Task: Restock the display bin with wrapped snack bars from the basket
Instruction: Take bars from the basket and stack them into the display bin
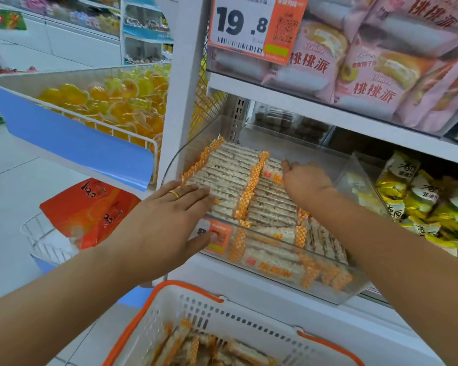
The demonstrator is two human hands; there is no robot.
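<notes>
While both my arms reach over the basket [249,322] into the clear display bin [336,293], my left hand [167,216] lies flat with its fingers straight and together, a gold ring [174,194] on one of them, the fingertips pressing on the near left end of the packed row of snack bars [230,175] and the thumb down against the bin's front wall beside the orange price label [218,239]. My right hand [303,178] is further in, knuckles toward me, resting on a bar [271,171] that lies across the second row; its fingers bend away from the camera, so I cannot tell whether they pinch that bar or only touch it. The bars stand on edge in two neat rows, white with orange-checked wrapper ends, and more of them lie loosely stacked along the bin's front wall. The white basket with orange handles sits just below the bin, close to me, with more wrapped bars [209,350] lying in its bottom. On the shelf above, pink pastry packs [373,88] sit behind a price sign [251,25] reading 19.8. To my right are yellow snack packets [418,204], and to my left a blue-fronted wire bin holds yellow jelly cups [111,101], with orange bags [90,210] in the bin below it.
</notes>
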